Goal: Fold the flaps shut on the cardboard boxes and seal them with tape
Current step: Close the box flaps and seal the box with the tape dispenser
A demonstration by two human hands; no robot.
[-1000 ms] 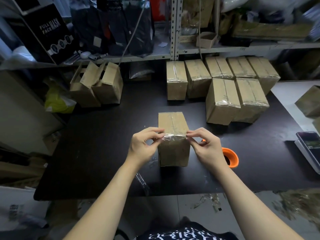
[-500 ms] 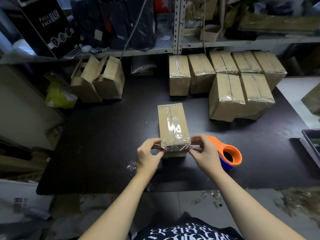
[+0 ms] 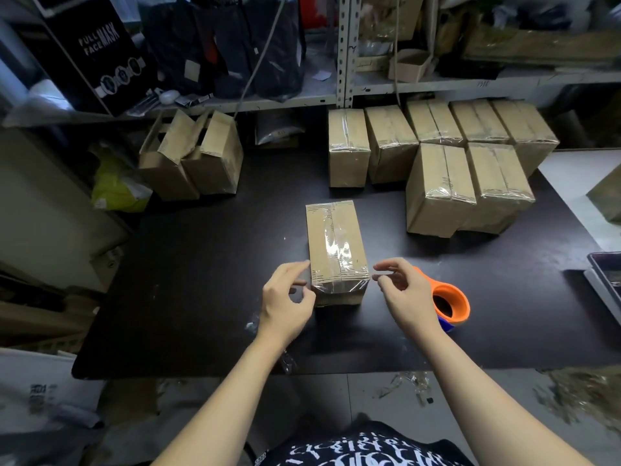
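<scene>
A closed cardboard box (image 3: 334, 243) lies in the middle of the black table (image 3: 201, 297). Clear tape runs along its top seam and down over its near end. My left hand (image 3: 285, 301) hovers just left of the box's near corner, fingers apart and holding nothing. My right hand (image 3: 403, 294) hovers just right of the near corner, fingers spread, also with nothing in it. An orange tape dispenser (image 3: 450, 302) sits on the table behind my right hand.
Several taped boxes (image 3: 470, 183) are stacked at the back right. Two boxes with open flaps (image 3: 191, 156) stand at the back left under a metal shelf (image 3: 342, 95). A yellow bag (image 3: 117, 186) lies left. Tape scraps (image 3: 289, 361) litter the near edge.
Both hands pressed the tape down over the box's near end, then let go and drew slightly apart. The view has tilted so more of the box top shows.
</scene>
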